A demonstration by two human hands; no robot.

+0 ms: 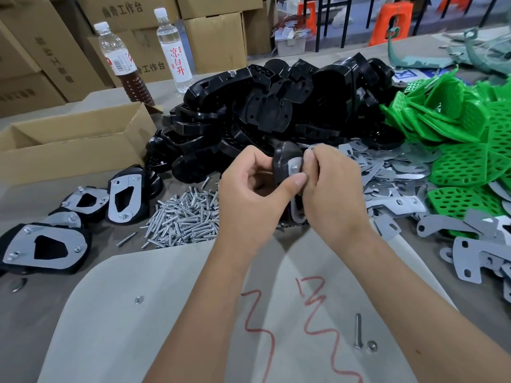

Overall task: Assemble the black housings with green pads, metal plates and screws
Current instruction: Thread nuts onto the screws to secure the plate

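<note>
My left hand (pixel 250 189) grips a black housing (pixel 284 164) held on edge above the table, its thumb pressing the grey metal plate (pixel 293 165) on it. My right hand (pixel 331 186) pinches at a screw head on that plate from the right. Behind them lies a heap of black housings (pixel 276 106), with green perforated pads (pixel 464 139) at the right and loose metal plates (pixel 392 172) in front of those. A pile of screws (pixel 182 217) sits left of my hands. Several assembled housings (pixel 44 247) lie at the left.
An open cardboard box (pixel 69 145) stands at the left, two bottles (pixel 177 48) behind it. A grey sheet with red scribbles (pixel 193 313) covers the near table, with a loose screw (pixel 358 331) and nut (pixel 372 346) on it. More plates (pixel 470 255) lie at the right.
</note>
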